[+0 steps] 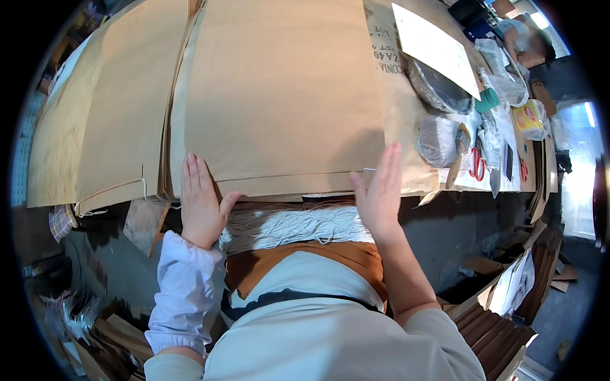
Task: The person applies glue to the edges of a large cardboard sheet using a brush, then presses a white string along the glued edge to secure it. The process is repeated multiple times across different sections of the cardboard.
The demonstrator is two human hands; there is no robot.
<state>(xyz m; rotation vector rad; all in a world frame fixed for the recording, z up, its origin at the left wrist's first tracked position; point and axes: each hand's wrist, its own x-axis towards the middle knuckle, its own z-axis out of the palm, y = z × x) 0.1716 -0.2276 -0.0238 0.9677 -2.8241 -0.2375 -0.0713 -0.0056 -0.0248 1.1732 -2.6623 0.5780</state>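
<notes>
A large sheet of brown kraft paper (279, 95) lies flat on the table in front of me, a narrow folded strip (289, 185) running along its near edge. My left hand (200, 202) rests flat at the near left corner, fingers stretched out and thumb apart. At the near right corner my right hand (380, 190) is held open, its thumb by the fold. A short, thin white piece, too small to identify, shows beside that thumb. Below the table edge, across my lap, lies a thick bundle of white string (298, 225).
Left of the sheet lies a stack of brown paper (130, 95) with white cord at its edge. To the right are a dark bowl (445, 89) under a white sheet (435, 47), a brush (459, 152), red scissors (476, 164) and a knife (494, 179). Another person (522, 39) sits far right.
</notes>
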